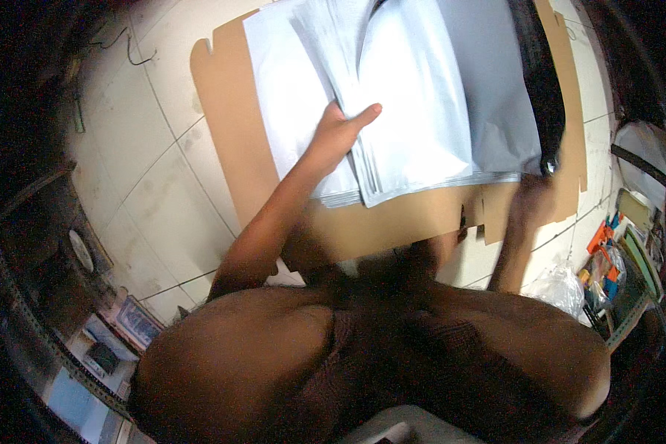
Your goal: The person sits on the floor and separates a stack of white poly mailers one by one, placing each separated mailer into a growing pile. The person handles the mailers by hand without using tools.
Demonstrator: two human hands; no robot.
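Flat silvery-white sheets [414, 96], which look like plastic bags, lie in a thick stack on a flattened brown cardboard piece [229, 111]. My left hand [340, 133] is closed on a raised, folded-up bundle of them, thumb on top and fingers tucked beneath. The stack's right part is greyer, with a long glossy black strip [544, 81] beside it. Close to the lower right corner, by the end of that strip, is my right hand [531, 198]. It is dark and blurred, so its fingers and any hold are hard to make out.
Pale floor tiles [144, 163] surround the cardboard, with a thin dark cable [137, 55] at the upper left. To the right are a crumpled clear plastic bag [559, 288] and orange-handled items [603, 235] by a rack. Shelving with framed items [137, 322] stands at the lower left.
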